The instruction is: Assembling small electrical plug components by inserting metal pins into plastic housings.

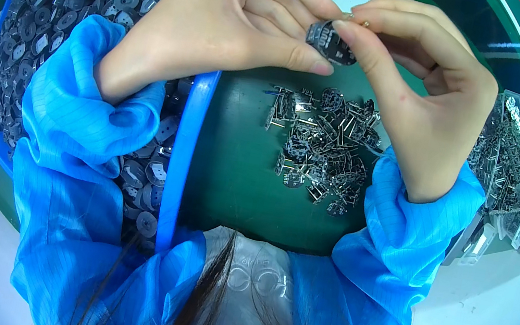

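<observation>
Near the top middle, both my hands meet at a small black circuit board (333, 43) with pale markings and brass-coloured pins at its upper edge. My left hand (230, 18) pinches it from the left, thumb below and fingers behind. From the right, the thumb and forefinger of my right hand (422, 73) close on its upper edge by the pins. Whether a second part sits behind the board is hidden by my fingers. Below the hands lies a loose pile of similar small boards (325, 146) with metal pins, on the green tabletop (233, 158).
At my left stands a big blue bin (187, 150) heaped with dark round housings (55, 22); my left sleeve crosses its wall. Beyond my right arm, a clear plastic tray (504, 157) holds many metal-pinned parts.
</observation>
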`<state>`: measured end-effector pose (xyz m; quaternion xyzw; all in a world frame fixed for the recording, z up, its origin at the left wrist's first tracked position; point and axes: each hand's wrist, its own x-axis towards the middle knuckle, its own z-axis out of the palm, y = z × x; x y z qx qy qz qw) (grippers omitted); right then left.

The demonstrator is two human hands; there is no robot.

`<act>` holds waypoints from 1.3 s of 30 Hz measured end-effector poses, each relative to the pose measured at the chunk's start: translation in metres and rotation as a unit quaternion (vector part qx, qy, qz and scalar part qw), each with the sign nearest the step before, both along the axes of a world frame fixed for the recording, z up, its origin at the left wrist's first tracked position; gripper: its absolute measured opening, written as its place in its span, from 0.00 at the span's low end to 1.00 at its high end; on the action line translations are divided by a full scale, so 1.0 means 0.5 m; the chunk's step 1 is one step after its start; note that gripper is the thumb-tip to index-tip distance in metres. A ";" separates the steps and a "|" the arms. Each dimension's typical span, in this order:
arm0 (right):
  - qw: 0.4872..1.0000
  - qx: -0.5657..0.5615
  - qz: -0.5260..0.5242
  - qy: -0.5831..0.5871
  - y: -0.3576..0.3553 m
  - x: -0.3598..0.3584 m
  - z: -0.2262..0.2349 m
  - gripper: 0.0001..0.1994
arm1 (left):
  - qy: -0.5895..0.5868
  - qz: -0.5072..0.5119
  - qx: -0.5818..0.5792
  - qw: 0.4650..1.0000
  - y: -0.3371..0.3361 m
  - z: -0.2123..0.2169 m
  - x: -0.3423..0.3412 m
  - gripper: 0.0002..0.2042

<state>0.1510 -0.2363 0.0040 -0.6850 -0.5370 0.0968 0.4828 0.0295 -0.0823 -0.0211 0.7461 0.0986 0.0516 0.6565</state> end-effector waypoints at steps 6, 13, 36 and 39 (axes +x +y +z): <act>1.000 0.011 -0.013 -0.017 0.001 -0.003 -0.006 0.06 | -0.013 0.006 0.011 1.000 -0.004 0.000 -0.004 0.16; 0.992 0.074 0.002 -0.103 0.011 0.004 -0.022 0.06 | -0.014 0.013 -0.017 1.000 0.000 -0.003 -0.003 0.16; 0.987 0.073 0.029 -0.142 0.011 0.011 -0.036 0.11 | -0.001 0.038 -0.101 0.994 -0.014 0.013 -0.007 0.12; 0.993 0.074 0.072 0.062 0.014 -0.003 -0.029 0.18 | -0.020 0.009 -0.087 0.996 -0.009 0.015 -0.011 0.12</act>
